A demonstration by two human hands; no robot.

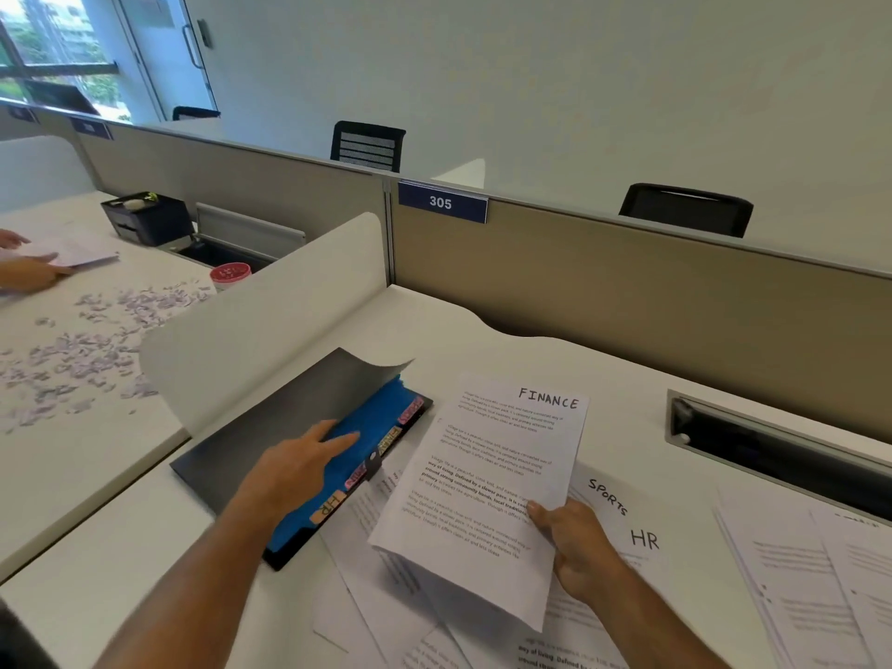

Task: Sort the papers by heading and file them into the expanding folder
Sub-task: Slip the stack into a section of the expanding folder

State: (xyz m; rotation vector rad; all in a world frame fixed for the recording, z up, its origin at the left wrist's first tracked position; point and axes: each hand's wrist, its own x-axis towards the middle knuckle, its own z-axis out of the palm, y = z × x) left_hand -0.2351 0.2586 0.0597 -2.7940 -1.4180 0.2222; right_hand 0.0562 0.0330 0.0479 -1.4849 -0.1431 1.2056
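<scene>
Right hand (581, 548) grasps FINANCE sheet (487, 485) above loose papers (791, 567) near the tabletop's front edge; left hand (299, 463), fingers straight, presses the expanding folder (309, 504) beside it

White tabletop (555, 350), beige partition (651, 277) labelled 305, two black chairs (368, 146) behind, window (53, 55) far left.
</scene>
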